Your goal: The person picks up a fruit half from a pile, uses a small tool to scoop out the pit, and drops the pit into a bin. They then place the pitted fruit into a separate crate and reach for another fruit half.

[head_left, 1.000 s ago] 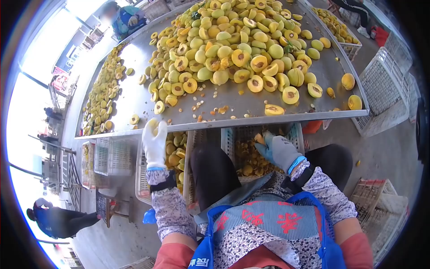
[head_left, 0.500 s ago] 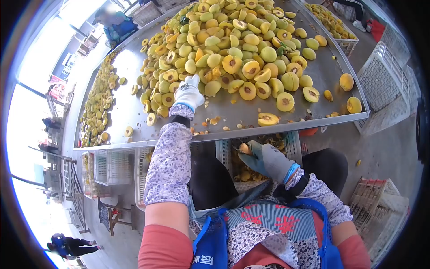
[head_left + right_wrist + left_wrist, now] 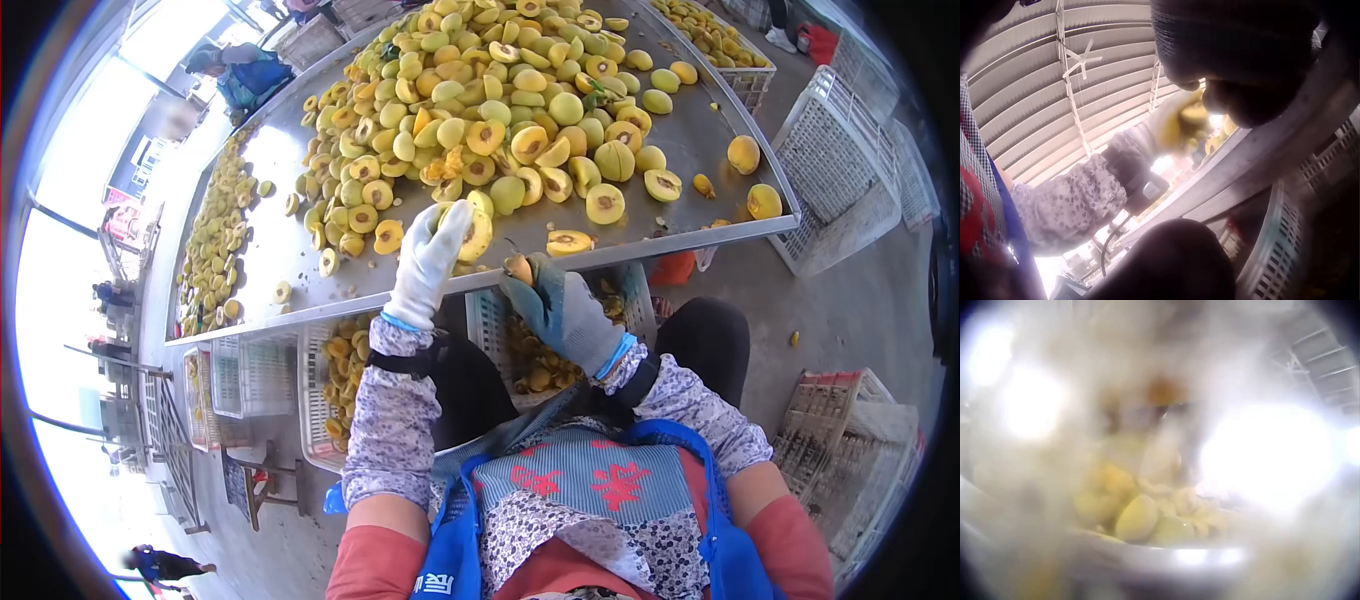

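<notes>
Lying at the fingertips of the left hand [image 3: 425, 272], a fruit half [image 3: 476, 236] is gripped by the left fingers, on the side nearer the right hand [image 3: 568, 312]. Its cut face is turned towards the right fingers, and its long axis seems to be slanted away from the body, though the exact tilt cannot be told. By the curled right fingers a small tool [image 3: 518, 268] is held, with a brownish end and a thin tip angled up beyond them; the fruit half is set to the left of this tool, near but apart from it, with the left hand being the nearer one. Just beyond both sets of fingers, the table [image 3: 640, 247] is edged by a metal rim, and a cut fruit [image 3: 569, 242] is seen inside it, past the right fingertips. Farther beyond the fingers, the pile [image 3: 500, 110] is spread; below the right hand, a crate [image 3: 642, 300] is placed.
</notes>
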`<action>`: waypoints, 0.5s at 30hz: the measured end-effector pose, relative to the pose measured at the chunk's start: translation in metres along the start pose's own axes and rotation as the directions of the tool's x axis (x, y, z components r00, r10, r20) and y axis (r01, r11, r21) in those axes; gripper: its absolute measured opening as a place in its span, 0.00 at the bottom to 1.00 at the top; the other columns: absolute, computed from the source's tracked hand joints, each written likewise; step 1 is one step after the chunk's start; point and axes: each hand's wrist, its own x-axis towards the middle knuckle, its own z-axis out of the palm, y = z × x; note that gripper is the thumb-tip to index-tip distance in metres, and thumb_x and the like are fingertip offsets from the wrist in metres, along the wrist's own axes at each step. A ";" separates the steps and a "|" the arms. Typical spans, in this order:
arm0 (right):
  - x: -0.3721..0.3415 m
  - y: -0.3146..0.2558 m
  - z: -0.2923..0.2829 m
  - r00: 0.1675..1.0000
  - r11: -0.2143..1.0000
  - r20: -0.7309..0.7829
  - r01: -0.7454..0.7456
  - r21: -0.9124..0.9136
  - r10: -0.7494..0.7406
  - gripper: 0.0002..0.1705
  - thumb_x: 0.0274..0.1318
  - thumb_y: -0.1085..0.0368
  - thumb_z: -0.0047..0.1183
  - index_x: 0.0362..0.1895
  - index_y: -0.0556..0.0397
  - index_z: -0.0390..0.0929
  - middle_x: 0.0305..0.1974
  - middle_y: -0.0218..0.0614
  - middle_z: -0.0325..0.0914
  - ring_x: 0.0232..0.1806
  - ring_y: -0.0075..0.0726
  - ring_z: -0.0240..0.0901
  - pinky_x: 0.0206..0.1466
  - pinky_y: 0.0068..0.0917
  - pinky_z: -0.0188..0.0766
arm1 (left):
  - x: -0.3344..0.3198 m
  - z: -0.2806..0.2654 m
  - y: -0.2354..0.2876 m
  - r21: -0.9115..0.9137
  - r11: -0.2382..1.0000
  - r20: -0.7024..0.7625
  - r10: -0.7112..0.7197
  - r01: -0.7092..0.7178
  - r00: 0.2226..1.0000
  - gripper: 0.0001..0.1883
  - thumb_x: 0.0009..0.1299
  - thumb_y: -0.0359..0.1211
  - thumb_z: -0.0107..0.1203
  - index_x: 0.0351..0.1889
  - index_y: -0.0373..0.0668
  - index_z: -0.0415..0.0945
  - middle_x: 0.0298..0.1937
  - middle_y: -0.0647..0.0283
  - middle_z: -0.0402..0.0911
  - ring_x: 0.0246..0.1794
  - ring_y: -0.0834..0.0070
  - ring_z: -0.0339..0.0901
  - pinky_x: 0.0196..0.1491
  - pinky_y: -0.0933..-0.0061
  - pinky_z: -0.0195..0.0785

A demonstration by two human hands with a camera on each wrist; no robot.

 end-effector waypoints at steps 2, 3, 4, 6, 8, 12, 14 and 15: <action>-0.001 0.007 0.004 0.995 0.994 0.006 -0.099 0.050 0.099 0.15 0.69 0.58 0.53 0.48 0.58 0.77 0.34 0.49 0.82 0.33 0.49 0.81 0.37 0.37 0.74 | -0.013 0.019 -0.001 -0.095 0.995 0.001 -0.021 0.021 1.000 0.22 0.77 0.46 0.54 0.54 0.34 0.76 0.48 0.62 0.80 0.45 0.77 0.76 0.52 0.74 0.70; -0.003 0.017 0.009 0.999 0.998 -0.019 0.045 -0.044 -0.046 0.16 0.69 0.56 0.52 0.51 0.52 0.77 0.36 0.50 0.80 0.31 0.54 0.78 0.33 0.43 0.72 | -0.020 0.029 -0.001 -0.086 0.996 0.026 0.014 -0.012 1.000 0.23 0.78 0.46 0.52 0.56 0.35 0.75 0.50 0.59 0.79 0.48 0.75 0.77 0.54 0.73 0.70; -0.004 0.020 0.010 0.981 0.972 -0.028 0.186 -0.142 -0.192 0.17 0.69 0.54 0.50 0.54 0.47 0.76 0.37 0.51 0.78 0.28 0.58 0.75 0.29 0.48 0.70 | -0.025 0.039 0.020 -0.073 0.997 0.057 0.035 -0.031 0.998 0.25 0.81 0.48 0.45 0.60 0.35 0.72 0.52 0.56 0.80 0.51 0.72 0.78 0.56 0.71 0.71; -0.006 0.022 0.010 0.996 0.994 -0.003 0.094 -0.064 -0.094 0.17 0.69 0.52 0.49 0.54 0.46 0.76 0.36 0.51 0.78 0.29 0.59 0.75 0.30 0.48 0.70 | -0.030 0.056 0.024 -0.326 0.939 0.008 -0.111 0.108 0.994 0.26 0.81 0.50 0.42 0.61 0.36 0.72 0.52 0.56 0.80 0.50 0.72 0.78 0.56 0.71 0.71; -0.007 0.021 0.011 0.999 1.000 0.031 0.007 0.017 -0.007 0.17 0.70 0.51 0.49 0.53 0.45 0.76 0.36 0.52 0.78 0.29 0.60 0.75 0.30 0.48 0.70 | -0.033 0.064 0.019 -0.566 0.791 -0.019 -0.295 0.233 0.955 0.28 0.83 0.51 0.36 0.61 0.37 0.72 0.52 0.56 0.81 0.49 0.70 0.79 0.55 0.71 0.72; -0.011 0.014 0.009 0.999 0.998 0.038 -0.009 0.065 0.006 0.24 0.71 0.45 0.45 0.50 0.53 0.76 0.31 0.56 0.78 0.33 0.65 0.76 0.33 0.51 0.71 | -0.039 0.083 0.031 -0.614 0.786 -0.170 -0.226 0.077 0.959 0.25 0.84 0.47 0.36 0.61 0.36 0.72 0.53 0.56 0.81 0.48 0.71 0.79 0.54 0.72 0.72; -0.008 0.006 0.000 0.993 0.992 0.073 -0.097 0.077 0.092 0.26 0.72 0.43 0.43 0.49 0.55 0.76 0.32 0.55 0.79 0.34 0.64 0.78 0.35 0.50 0.72 | -0.038 0.078 0.031 0.074 0.989 -0.171 0.142 -0.131 0.975 0.15 0.70 0.18 0.48 0.55 0.32 0.73 0.51 0.54 0.81 0.45 0.68 0.84 0.50 0.69 0.78; -0.007 0.003 -0.004 0.978 0.981 0.110 -0.183 0.065 0.176 0.23 0.72 0.49 0.45 0.50 0.55 0.77 0.34 0.49 0.82 0.36 0.49 0.80 0.38 0.41 0.74 | -0.038 0.076 0.029 0.074 0.989 -0.171 0.139 -0.128 0.975 0.15 0.70 0.18 0.48 0.55 0.32 0.73 0.51 0.54 0.81 0.45 0.68 0.84 0.50 0.69 0.78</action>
